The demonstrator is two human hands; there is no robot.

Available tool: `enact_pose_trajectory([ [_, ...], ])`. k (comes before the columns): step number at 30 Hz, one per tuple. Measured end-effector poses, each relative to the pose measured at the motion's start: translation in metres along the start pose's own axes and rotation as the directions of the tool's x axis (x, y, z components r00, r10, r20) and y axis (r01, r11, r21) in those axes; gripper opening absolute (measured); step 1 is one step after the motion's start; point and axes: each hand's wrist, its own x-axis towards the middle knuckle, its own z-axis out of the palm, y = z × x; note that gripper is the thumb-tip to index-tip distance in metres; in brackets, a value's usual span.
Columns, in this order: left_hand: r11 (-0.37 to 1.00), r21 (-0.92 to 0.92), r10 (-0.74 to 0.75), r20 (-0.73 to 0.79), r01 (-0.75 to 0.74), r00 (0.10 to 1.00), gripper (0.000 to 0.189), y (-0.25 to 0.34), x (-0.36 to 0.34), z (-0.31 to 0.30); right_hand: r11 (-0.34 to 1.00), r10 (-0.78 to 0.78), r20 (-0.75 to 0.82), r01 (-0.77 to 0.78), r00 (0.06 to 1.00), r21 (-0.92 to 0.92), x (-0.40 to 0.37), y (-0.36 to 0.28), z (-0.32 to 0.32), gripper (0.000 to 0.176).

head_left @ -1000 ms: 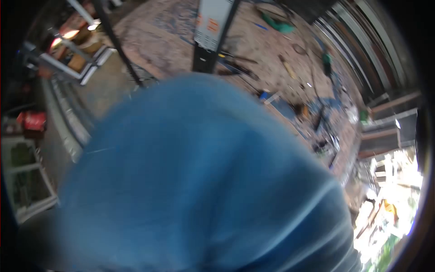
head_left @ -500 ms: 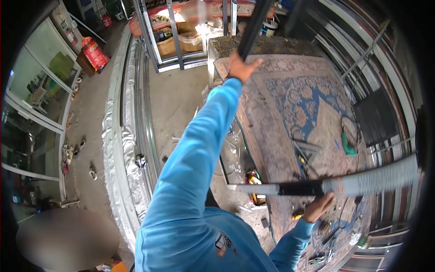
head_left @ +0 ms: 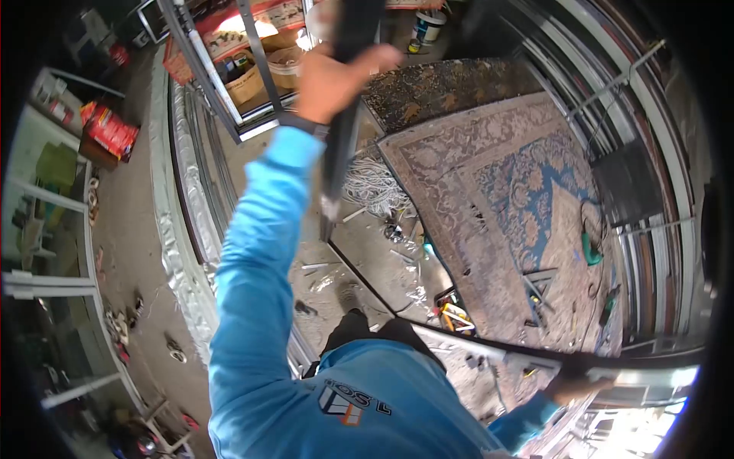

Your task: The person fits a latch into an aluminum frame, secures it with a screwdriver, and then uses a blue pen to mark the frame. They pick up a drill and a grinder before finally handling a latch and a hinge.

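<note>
My left hand [head_left: 329, 80] grips a dark upright bar [head_left: 348, 115] at the top centre, its thumb stretched to the right. The bar runs down to a corner near the middle, where a thin dark edge continues to the lower right. At the lower right my right hand [head_left: 577, 382] is on a long dark-and-pale frame bar [head_left: 650, 375]; its fingers are partly blurred. Both bars seem to belong to one large frame. Beyond it lies a patterned carpet [head_left: 451, 176] on a table.
Metal profiles [head_left: 642, 275] are stacked on the right. On the carpet are a green tool [head_left: 589, 249] and offcuts. Tangled white cord [head_left: 372, 187] is beside the table. Wrapped profiles [head_left: 170, 237] run along the floor at left, near a red bag [head_left: 111, 130].
My left hand has moved left and up with the upright bar. My right hand and the lower bar have moved down and right. The view has shifted.
</note>
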Motion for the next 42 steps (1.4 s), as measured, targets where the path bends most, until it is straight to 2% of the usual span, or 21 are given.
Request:
enact_pose_trajectory([
  [1, 1.0, -0.025, 0.014, -0.027, -0.014, 1.0, 0.057, 0.023, 0.009, -0.042, 0.999, 0.032, 0.057, -0.033, 0.998, 0.028, -0.006, -0.001, 0.039, 0.079],
  [2, 0.977, -0.141, 0.146, -0.1, -0.159, 0.984, 0.055, 0.001, 0.033, -0.078, 1.0, 0.024, -0.112, -0.023, 0.993, 0.006, 0.0, 0.01, 0.091, 0.077],
  [3, 1.0, -0.017, -0.011, -0.245, 0.007, 0.969, 0.034, 0.012, 0.043, -0.117, 1.0, 0.009, 0.018, -0.009, 1.0, -0.012, -0.013, 0.021, 0.14, 0.076],
  [5, 0.958, 0.182, 0.28, -0.423, -0.222, 0.862, 0.032, -0.004, 0.074, -0.195, 0.999, 0.016, 0.183, -0.022, 0.983, 0.029, -0.023, 0.052, 0.223, 0.074],
  [7, 0.931, 0.284, 0.351, -0.529, -0.229, 0.772, 0.046, -0.022, 0.099, -0.274, 0.996, 0.024, 0.313, -0.051, 0.95, 0.078, -0.025, 0.093, 0.293, 0.073],
  [8, 0.957, 0.207, 0.284, -0.535, -0.202, 0.796, 0.055, -0.006, 0.099, -0.299, 0.995, 0.006, 0.413, -0.045, 0.911, 0.084, -0.026, 0.116, 0.327, 0.073],
  [10, 0.976, 0.103, 0.213, -0.631, -0.191, 0.746, 0.049, 0.007, 0.106, -0.332, 0.994, -0.056, 0.536, -0.003, 0.842, 0.109, -0.042, 0.157, 0.412, 0.072],
  [14, 0.968, 0.197, 0.25, -0.759, -0.154, 0.601, 0.041, -0.025, 0.147, -0.424, 0.98, -0.153, 0.509, 0.064, 0.847, 0.188, -0.075, 0.247, 0.587, 0.067],
  [16, 0.963, 0.233, 0.266, -0.759, -0.133, 0.594, 0.047, -0.057, 0.17, -0.478, 0.969, -0.171, 0.638, 0.012, 0.751, 0.246, -0.08, 0.288, 0.667, 0.068],
  [18, 0.954, 0.298, 0.267, -0.789, -0.035, 0.553, 0.051, -0.083, 0.19, -0.497, 0.96, -0.064, 0.531, -0.093, 0.845, 0.263, -0.089, 0.319, 0.751, 0.07],
  [19, 0.945, 0.328, 0.281, -0.801, -0.004, 0.528, 0.053, -0.094, 0.204, -0.507, 0.958, -0.071, 0.56, -0.1, 0.826, 0.269, -0.083, 0.336, 0.789, 0.07],
  [25, 0.956, 0.292, 0.233, -0.822, 0.034, 0.52, 0.066, -0.178, 0.297, -0.49, 0.952, -0.077, 0.651, -0.139, 0.755, 0.274, -0.059, 0.414, 0.997, 0.062],
  [28, 0.973, 0.23, 0.176, -0.798, 0.022, 0.576, 0.067, -0.26, 0.347, -0.499, 0.937, 0.096, 0.578, -0.269, 0.81, 0.222, -0.021, 0.466, 1.075, 0.056],
  [30, 0.976, 0.22, 0.178, -0.812, 0.008, 0.555, 0.062, -0.283, 0.396, -0.453, 0.938, -0.113, 0.569, -0.101, 0.814, 0.332, -0.011, 0.492, 1.121, 0.055],
  [32, 0.984, 0.177, 0.13, -0.786, 0.017, 0.605, 0.061, -0.324, 0.436, -0.441, 0.984, -0.039, 0.474, -0.05, 0.879, 0.173, 0.008, 0.51, 1.158, 0.059],
  [33, 0.99, 0.14, 0.127, -0.758, -0.031, 0.64, 0.06, -0.348, 0.455, -0.439, 0.981, -0.09, 0.532, -0.016, 0.842, 0.192, 0.014, 0.518, 1.172, 0.069],
  [35, 0.994, 0.084, 0.113, -0.744, -0.076, 0.659, 0.058, -0.382, 0.493, -0.416, 0.977, -0.145, 0.538, 0.034, 0.831, 0.21, 0.039, 0.539, 1.205, 0.045],
  [37, 0.997, 0.051, 0.077, -0.705, -0.057, 0.705, 0.059, -0.415, 0.524, -0.401, 0.986, -0.146, 0.544, 0.078, 0.827, 0.146, 0.068, 0.563, 1.232, 0.04],
  [38, 0.993, 0.052, 0.109, -0.707, -0.102, 0.698, 0.056, -0.418, 0.546, -0.377, 0.976, -0.128, 0.579, -0.001, 0.805, 0.217, 0.084, 0.581, 1.245, 0.065],
  [40, 0.998, 0.032, 0.058, -0.717, -0.051, 0.694, 0.055, -0.448, 0.577, -0.354, 0.994, -0.035, 0.563, -0.028, 0.825, 0.103, 0.12, 0.612, 1.275, 0.07],
  [42, 0.997, 0.064, 0.073, -0.726, -0.039, 0.684, 0.056, -0.474, 0.61, -0.33, 0.989, -0.141, 0.569, 0.086, 0.81, 0.123, 0.145, 0.644, 1.31, 0.072],
])
